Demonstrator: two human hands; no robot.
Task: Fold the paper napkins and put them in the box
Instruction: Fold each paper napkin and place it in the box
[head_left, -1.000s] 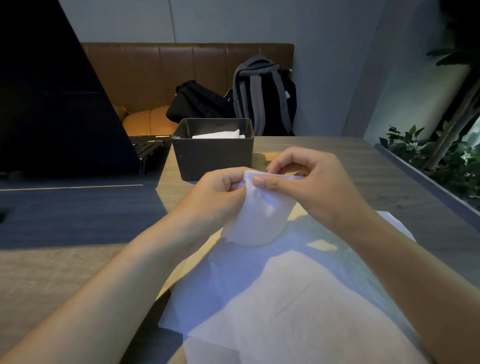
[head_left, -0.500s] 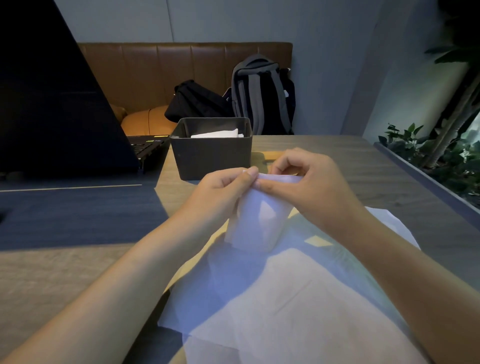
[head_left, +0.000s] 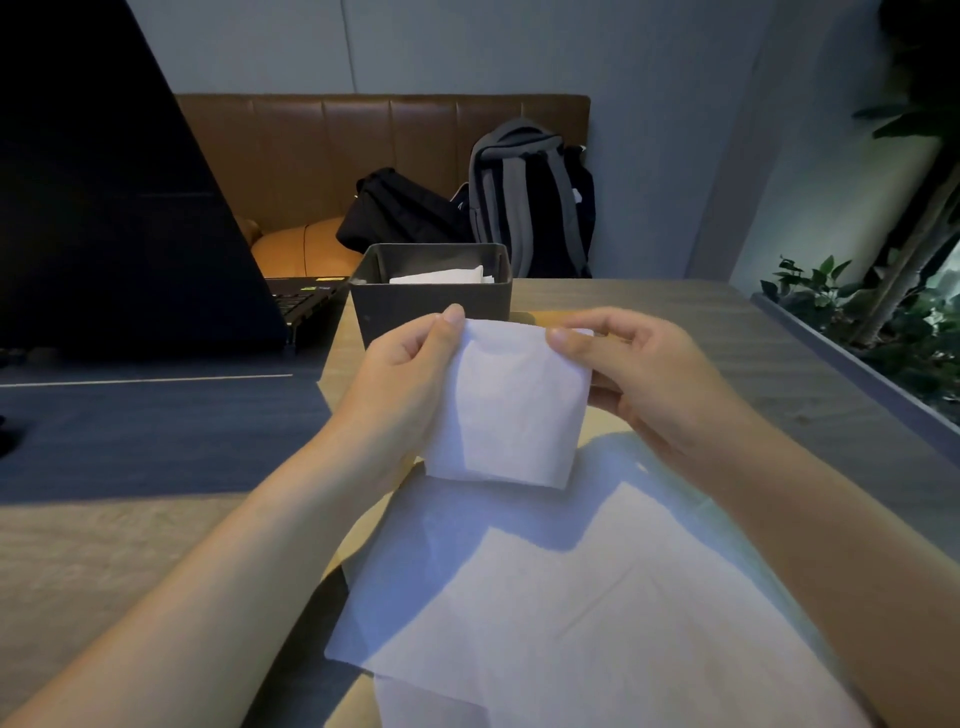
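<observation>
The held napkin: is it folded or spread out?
Folded. The napkin is a small rectangle pinched at its top corners by the left hand and right hand.

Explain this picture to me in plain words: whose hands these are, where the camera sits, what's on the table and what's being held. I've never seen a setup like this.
There is no machine here. A person wears a camera on the head, so the view looks forward and down over their own two bare arms.

The left hand and the right hand each pinch a top corner of a folded white napkin, holding it up above the wooden table.

Under the forearms, unfolded napkins lie spread flat on the table. Just beyond the hands stands a dark box with white paper already inside.

To the left is an open laptop. Behind the table, bags rest on a brown bench, and plants grow along the right.
</observation>
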